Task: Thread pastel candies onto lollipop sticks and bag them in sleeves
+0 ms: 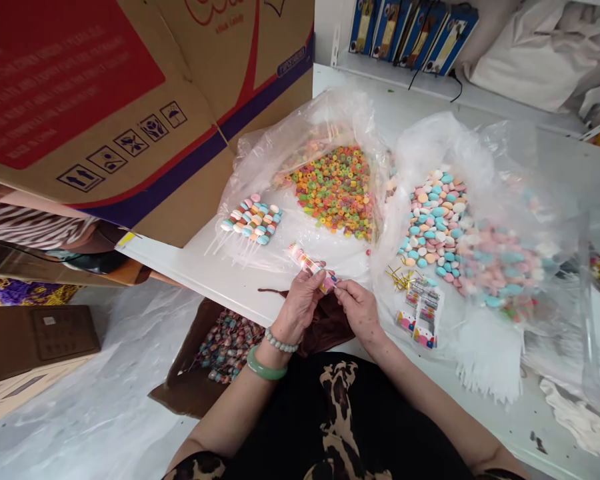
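Observation:
Between my two hands is a candy stick in a printed clear wrapper (pixel 303 259), tilted over the table's front edge. My left hand (pixel 303 300) is closed around its lower middle. At the wrapper's near end, the fingers of my right hand (pixel 356 308) pinch together. Just beyond lie several candy skewers (pixel 255 219) in rows, with white sticks toward me. Ring-shaped candies (pixel 337 190) fill an opened plastic bag behind them. Right of my hands are flat printed wrappers (pixel 420 313) and gold twist ties (pixel 401 277).
Pastel tablet candies (pixel 437 220) lie in clear bags at right, above a bundle of white sticks (pixel 490 357). A large cardboard carton (pixel 180 153) stands at left. Below the table edge, an open box (pixel 180 387) holds many wrapped candies. Blue binders (pixel 415 37) stand at the back.

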Motion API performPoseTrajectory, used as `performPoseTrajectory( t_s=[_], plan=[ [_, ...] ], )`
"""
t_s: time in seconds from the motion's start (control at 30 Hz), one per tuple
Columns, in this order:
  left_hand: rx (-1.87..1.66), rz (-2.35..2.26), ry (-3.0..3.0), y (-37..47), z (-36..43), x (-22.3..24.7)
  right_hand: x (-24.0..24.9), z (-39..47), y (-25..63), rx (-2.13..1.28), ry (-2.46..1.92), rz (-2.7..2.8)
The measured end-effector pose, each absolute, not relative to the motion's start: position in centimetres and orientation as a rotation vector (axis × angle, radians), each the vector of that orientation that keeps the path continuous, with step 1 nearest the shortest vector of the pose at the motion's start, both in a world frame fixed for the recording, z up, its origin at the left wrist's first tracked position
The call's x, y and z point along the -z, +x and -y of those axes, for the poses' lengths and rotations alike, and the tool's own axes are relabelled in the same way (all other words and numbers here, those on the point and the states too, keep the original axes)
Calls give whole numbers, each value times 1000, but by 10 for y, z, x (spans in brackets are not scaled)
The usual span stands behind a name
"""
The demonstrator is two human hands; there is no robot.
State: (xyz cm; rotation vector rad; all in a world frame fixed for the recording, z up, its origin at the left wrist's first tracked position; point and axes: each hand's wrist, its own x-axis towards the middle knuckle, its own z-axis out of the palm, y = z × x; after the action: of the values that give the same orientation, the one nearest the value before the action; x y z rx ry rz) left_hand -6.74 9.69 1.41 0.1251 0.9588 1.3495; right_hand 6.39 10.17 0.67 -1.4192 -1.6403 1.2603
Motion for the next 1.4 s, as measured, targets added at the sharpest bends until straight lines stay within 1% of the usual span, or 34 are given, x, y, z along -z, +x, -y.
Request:
performPoseTrajectory(
  t_s=[0.13, 0.2, 0.37, 0.43, 0.53, 0.67, 0.73, 0.83, 1.0, 1.1, 1.2, 1.27, 1.3, 1.33, 1.37, 1.4],
  plan=[
    [-1239, -1013, 199, -70, -91, -10, -11, -96, 68, -1108, -1370, 1741],
    [-1247, -1010, 230, -69, -90, -7, -11, -93, 69, -1081, -1346, 1779],
    [-1232, -957, 313, -62, -88, -10, -13, -90, 68, -1056, -1391, 1640],
    [-1212, -936, 342, -61, -85, -13, -15, -90, 69, -999, -1330, 1679],
    [-1234, -968, 322, -61, -80, -17, -17, -91, 69, -795, -1173, 1860],
    [-1228, -872, 240, -63, -79, -22, -13, -89, 68, -455, -1143, 2084],
    [-1257, -839, 184, -64, -83, -23, -14, -88, 67, -389, -1109, 2157],
    [-1311, -830, 79, -63, -91, -19, -22, -85, 66, -491, -1078, 2164],
    [-1366, -873, 4, -54, -97, -14, -30, -94, 63, -884, -1322, 1881],
    [-1390, -817, 72, -48, -95, -15, -22, -109, 58, -1307, -1346, 1512],
    [-1331, -805, 102, -51, -92, -17, -12, -117, 54, -1841, -1145, 1120],
    [-1289, -833, 44, -58, -91, -17, -10, -116, 53, -2070, -1036, 1040],
    [-1285, -841, 3, -63, -91, -17, -11, -113, 53, -2050, -1042, 1106],
    [-1294, -848, -39, -68, -91, -18, -12, -109, 53, -1911, -1088, 1248],
    [-1312, -857, -79, -72, -92, -19, -15, -104, 53, -1660, -1144, 1447],
    [-1333, -869, -122, -75, -92, -21, -19, -99, 52, -1336, -1182, 1671]
  ],
)
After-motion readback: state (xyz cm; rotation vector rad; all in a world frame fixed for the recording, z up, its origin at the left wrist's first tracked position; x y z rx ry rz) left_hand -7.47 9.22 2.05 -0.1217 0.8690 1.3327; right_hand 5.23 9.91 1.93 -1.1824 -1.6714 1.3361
